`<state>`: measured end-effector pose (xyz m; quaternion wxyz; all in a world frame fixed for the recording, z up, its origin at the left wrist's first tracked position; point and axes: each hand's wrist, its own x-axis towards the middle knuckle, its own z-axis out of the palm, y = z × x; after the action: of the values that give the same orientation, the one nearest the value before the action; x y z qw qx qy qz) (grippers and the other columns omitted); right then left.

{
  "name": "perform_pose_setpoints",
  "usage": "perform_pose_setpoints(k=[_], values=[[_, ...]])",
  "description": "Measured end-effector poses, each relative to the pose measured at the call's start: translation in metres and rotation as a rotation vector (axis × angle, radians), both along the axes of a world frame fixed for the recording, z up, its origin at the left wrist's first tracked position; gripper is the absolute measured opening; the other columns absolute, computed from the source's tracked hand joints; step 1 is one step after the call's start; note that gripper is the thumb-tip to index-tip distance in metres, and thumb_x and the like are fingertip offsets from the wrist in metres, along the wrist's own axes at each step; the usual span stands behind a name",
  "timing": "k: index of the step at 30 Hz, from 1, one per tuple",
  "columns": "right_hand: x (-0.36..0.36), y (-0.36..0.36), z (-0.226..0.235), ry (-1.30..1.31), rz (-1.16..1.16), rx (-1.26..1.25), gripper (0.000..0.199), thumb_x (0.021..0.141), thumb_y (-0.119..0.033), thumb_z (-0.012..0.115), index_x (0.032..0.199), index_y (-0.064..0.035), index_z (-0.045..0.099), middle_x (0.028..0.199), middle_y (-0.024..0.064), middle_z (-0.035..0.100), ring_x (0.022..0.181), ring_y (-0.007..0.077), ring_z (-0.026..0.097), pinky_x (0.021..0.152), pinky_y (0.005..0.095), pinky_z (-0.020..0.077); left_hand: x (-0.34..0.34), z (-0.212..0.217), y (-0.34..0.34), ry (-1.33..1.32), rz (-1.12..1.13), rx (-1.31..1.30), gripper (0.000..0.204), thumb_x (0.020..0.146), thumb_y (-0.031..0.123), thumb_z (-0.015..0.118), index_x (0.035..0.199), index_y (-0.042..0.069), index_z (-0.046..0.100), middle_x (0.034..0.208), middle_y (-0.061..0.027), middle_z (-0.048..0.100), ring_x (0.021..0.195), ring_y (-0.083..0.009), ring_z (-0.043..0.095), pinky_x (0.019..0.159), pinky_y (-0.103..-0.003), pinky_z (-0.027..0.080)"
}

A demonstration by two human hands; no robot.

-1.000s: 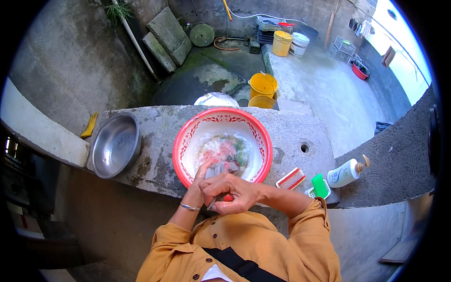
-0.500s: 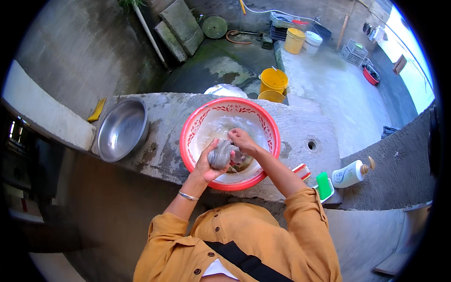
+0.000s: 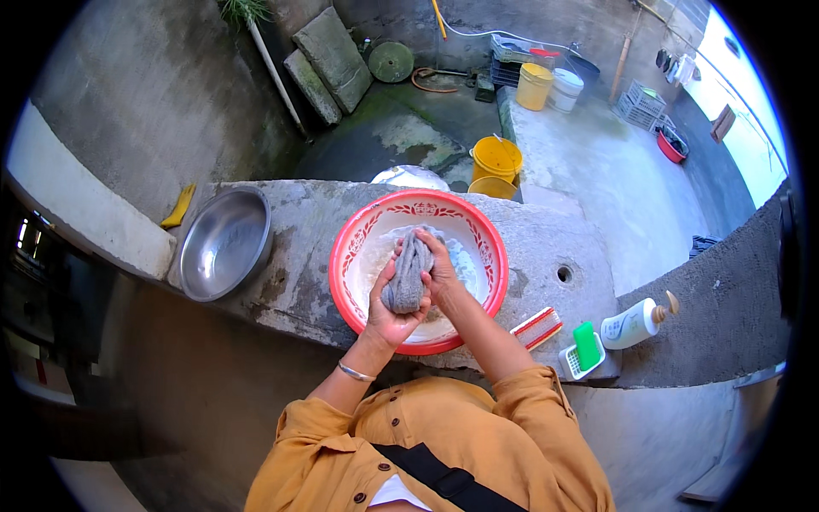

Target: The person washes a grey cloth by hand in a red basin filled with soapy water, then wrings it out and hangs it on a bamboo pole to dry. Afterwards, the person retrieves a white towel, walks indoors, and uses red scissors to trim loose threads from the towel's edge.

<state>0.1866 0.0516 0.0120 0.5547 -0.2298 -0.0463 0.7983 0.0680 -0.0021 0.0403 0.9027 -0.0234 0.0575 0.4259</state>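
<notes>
A wet, bunched grey cloth (image 3: pixel 409 277) is squeezed between my two hands above a white basin with a red rim (image 3: pixel 492 294) and red leaf pattern. My left hand (image 3: pixel 392 318), with a silver bangle on its wrist, cups the lower left side of the cloth. Around the right and upper side wrap the fingers of my right hand (image 3: pixel 438 271). Whitish, sudsy water (image 3: pixel 465 260) shows in the basin behind the cloth. Part of the basin's inside is hidden by my hands and forearms.
The basin stands on a rough concrete slab (image 3: pixel 299 256). To its left is a steel bowl (image 3: pixel 226 243) near a yellow glove (image 3: pixel 178 206). At right lie a red-and-white brush (image 3: pixel 537 328), green soap (image 3: pixel 586 344) in a white dish (image 3: pixel 570 363), and a pump bottle (image 3: pixel 630 324). Yellow buckets (image 3: pixel 495 160) stand beyond.
My right hand has come round onto the cloth, which both hands now grip upright and lengthwise. It was bundled in my left hand before, with the right hand beyond it.
</notes>
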Motion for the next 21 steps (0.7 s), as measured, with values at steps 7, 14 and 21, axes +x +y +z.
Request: perform_pose_setpoints(k=[7,14,21], values=[[0.018,0.020,-0.024,-0.982,0.036,0.375,0.029,0.070,-0.008,0.064,0.099,-0.0044,0.061,0.082,0.0030,0.060,0.072,0.0115,0.056,0.066,0.0260,0.0470,0.003,-0.010,0.000,1.185,-0.089,0.557,0.052,0.080,0.021,0.064,0.120,0.000,0.040,0.103,-0.0198,0.058,0.088,-0.0317,0.061,0.069,-0.042,0.050],[0.010,0.011,-0.041,-0.926,0.095,0.259,0.025,0.069,-0.017,0.067,0.087,-0.0006,0.062,0.074,0.0041,0.060,0.068,0.0125,0.055,0.061,0.0279,0.0445,-0.012,-0.023,0.008,2.073,-0.252,1.182,0.077,0.072,0.024,0.068,0.128,-0.010,0.029,0.097,-0.0314,0.058,0.090,-0.0414,0.059,0.077,-0.045,0.048],[0.008,0.001,0.011,-1.065,-0.161,0.367,0.020,0.076,-0.017,0.067,0.087,-0.0005,0.062,0.064,0.0033,0.058,0.055,0.0093,0.051,0.051,0.0246,0.0425,-0.027,-0.040,0.027,1.392,-0.118,0.705,0.044,0.093,0.032,0.046,0.126,0.003,0.042,0.102,-0.0081,0.059,0.088,-0.0179,0.058,0.080,-0.031,0.046]])
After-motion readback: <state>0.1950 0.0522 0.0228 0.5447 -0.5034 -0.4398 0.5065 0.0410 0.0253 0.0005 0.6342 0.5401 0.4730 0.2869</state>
